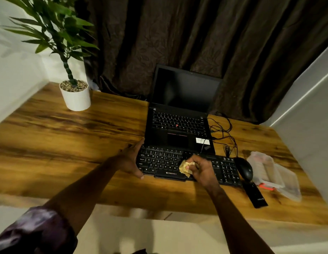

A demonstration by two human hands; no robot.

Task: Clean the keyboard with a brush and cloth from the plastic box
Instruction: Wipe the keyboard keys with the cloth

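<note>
A black keyboard [160, 160] lies on the wooden desk in front of a laptop. My left hand [131, 160] grips its left end, thumb along the top edge and fingers at the front corner. My right hand [201, 170] is closed on a crumpled yellowish cloth [185, 167] and presses it on the keys near the keyboard's middle. A clear plastic box [274, 173] with its lid open lies at the right of the desk. A black brush-like tool [255, 196] lies flat just left of the box, near the desk's front edge.
An open black laptop [179, 114] stands behind the keyboard, with tangled cables [223, 132] to its right. A black mouse [245, 168] sits between keyboard and box. A potted plant [75, 96] stands at the back left. A dark curtain hangs behind the desk.
</note>
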